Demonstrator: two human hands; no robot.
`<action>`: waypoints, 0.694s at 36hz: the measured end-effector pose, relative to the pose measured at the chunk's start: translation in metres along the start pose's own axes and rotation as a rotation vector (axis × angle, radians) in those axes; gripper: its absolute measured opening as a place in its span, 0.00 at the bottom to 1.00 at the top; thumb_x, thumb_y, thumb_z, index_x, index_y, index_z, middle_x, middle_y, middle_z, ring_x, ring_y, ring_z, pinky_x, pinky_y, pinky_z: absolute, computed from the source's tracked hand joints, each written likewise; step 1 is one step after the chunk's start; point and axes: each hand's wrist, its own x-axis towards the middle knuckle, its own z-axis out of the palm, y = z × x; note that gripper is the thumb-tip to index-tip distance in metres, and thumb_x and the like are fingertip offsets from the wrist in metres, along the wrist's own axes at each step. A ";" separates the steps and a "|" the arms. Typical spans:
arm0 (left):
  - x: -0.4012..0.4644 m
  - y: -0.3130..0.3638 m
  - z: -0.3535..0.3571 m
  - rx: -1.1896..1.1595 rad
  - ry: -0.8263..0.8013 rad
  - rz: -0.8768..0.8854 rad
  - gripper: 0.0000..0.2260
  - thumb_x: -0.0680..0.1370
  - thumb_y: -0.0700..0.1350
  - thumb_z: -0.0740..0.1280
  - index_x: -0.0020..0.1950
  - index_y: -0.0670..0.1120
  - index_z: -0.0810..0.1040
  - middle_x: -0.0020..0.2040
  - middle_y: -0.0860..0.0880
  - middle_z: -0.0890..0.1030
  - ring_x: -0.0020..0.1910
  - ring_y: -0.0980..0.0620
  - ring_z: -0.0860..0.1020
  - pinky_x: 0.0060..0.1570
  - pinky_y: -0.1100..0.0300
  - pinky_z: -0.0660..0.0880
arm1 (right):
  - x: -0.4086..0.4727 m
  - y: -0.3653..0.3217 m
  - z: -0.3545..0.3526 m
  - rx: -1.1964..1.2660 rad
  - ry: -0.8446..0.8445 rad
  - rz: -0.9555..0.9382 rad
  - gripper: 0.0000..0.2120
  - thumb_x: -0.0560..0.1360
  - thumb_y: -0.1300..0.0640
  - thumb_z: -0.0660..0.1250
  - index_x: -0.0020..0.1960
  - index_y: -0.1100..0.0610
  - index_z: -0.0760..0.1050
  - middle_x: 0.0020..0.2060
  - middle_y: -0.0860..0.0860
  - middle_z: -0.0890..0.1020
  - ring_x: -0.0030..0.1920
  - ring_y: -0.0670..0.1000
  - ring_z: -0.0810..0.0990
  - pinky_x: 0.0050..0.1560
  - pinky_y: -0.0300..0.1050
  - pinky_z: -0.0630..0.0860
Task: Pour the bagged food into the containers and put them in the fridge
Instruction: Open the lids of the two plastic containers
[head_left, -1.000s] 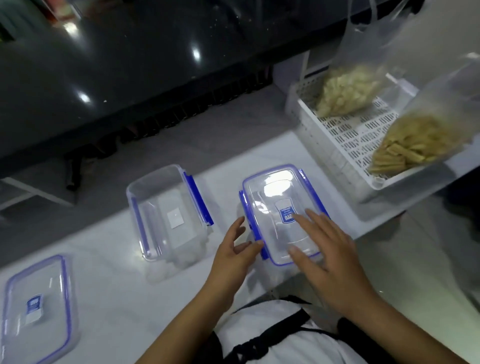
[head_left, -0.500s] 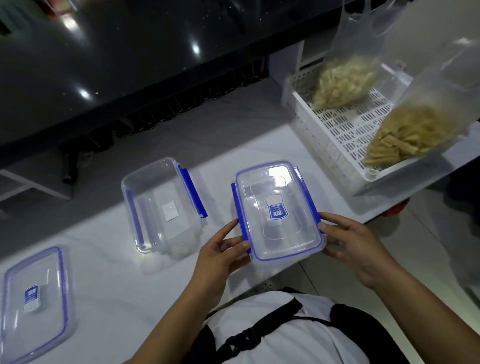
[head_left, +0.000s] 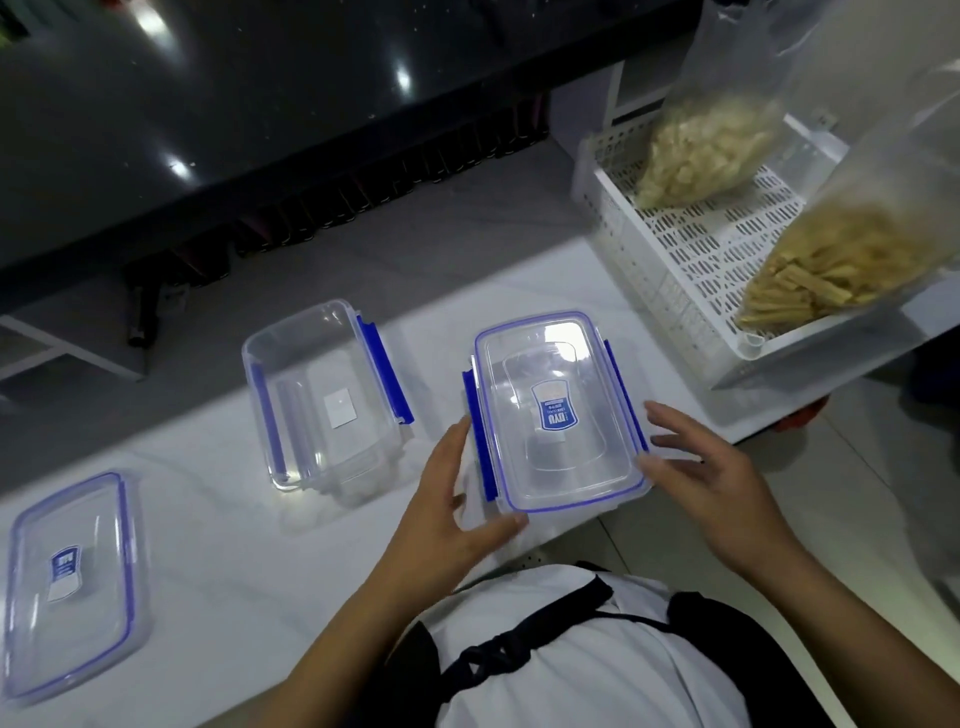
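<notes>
From the head camera we see a lidded clear container (head_left: 558, 410) with blue clasps at the near edge of the white counter (head_left: 208, 545), our left hand (head_left: 447, 514) resting against its left side with fingers nearly straight and thumb at the near corner, our right hand (head_left: 711, 483) spread loosely at its right edge with fingertips touching the rim, neither one gripping. To its left stands an open empty container (head_left: 322, 395), and farther left a loose lid (head_left: 67, 582) lies flat. At the right, a white slotted basket (head_left: 670, 270) holds two clear bags, one of pale food (head_left: 701, 150) and one of yellow sticks (head_left: 836, 265).
</notes>
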 end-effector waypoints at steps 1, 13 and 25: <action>0.000 0.000 0.001 0.096 -0.026 0.044 0.47 0.65 0.70 0.74 0.76 0.73 0.48 0.76 0.74 0.53 0.75 0.70 0.56 0.69 0.63 0.63 | -0.002 -0.001 0.000 -0.093 -0.092 -0.059 0.29 0.71 0.49 0.75 0.71 0.39 0.71 0.67 0.40 0.76 0.66 0.40 0.73 0.65 0.43 0.72; 0.029 0.022 0.014 0.323 0.100 0.078 0.48 0.69 0.59 0.77 0.80 0.59 0.50 0.81 0.59 0.54 0.79 0.57 0.53 0.76 0.53 0.56 | 0.054 -0.025 0.006 -1.056 -0.324 -0.250 0.47 0.67 0.31 0.69 0.74 0.27 0.39 0.80 0.47 0.55 0.79 0.52 0.39 0.75 0.54 0.41; 0.112 0.030 0.004 0.343 0.207 0.083 0.48 0.68 0.59 0.78 0.80 0.58 0.52 0.79 0.55 0.59 0.78 0.49 0.57 0.75 0.44 0.63 | 0.142 -0.069 0.004 -1.128 -0.369 -0.349 0.45 0.69 0.34 0.72 0.77 0.32 0.48 0.77 0.50 0.63 0.80 0.52 0.41 0.76 0.55 0.40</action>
